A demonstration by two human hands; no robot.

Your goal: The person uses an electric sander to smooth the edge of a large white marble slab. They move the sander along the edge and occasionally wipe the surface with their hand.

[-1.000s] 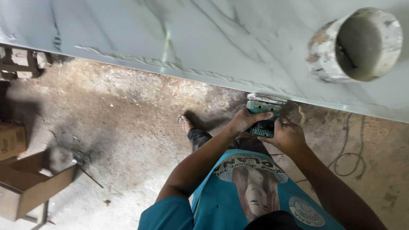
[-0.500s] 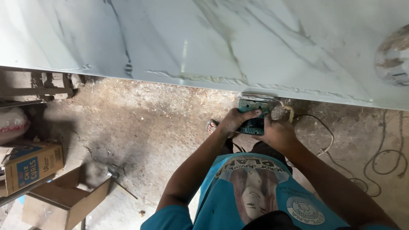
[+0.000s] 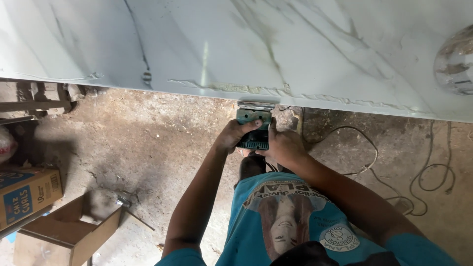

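A green angle grinder (image 3: 253, 126) is held against the lower edge of a large white marble slab (image 3: 236, 49) with grey and greenish veins. My left hand (image 3: 232, 134) grips the grinder's body from the left. My right hand (image 3: 285, 146) grips it from the right, slightly nearer to me. The grinder's disc guard (image 3: 255, 105) touches the slab's chipped front edge. The disc itself is hidden under the slab.
A black power cord (image 3: 394, 167) loops over the dirt floor at the right. An open cardboard box (image 3: 69, 231) and a printed carton (image 3: 27, 194) lie at the lower left. A round pale object (image 3: 456, 59) rests on the slab's right end.
The view has shifted, so the slab, grinder and hands sit further left in frame. The round object on the slab slid towards the right edge. Both hands keep their grip on the grinder.
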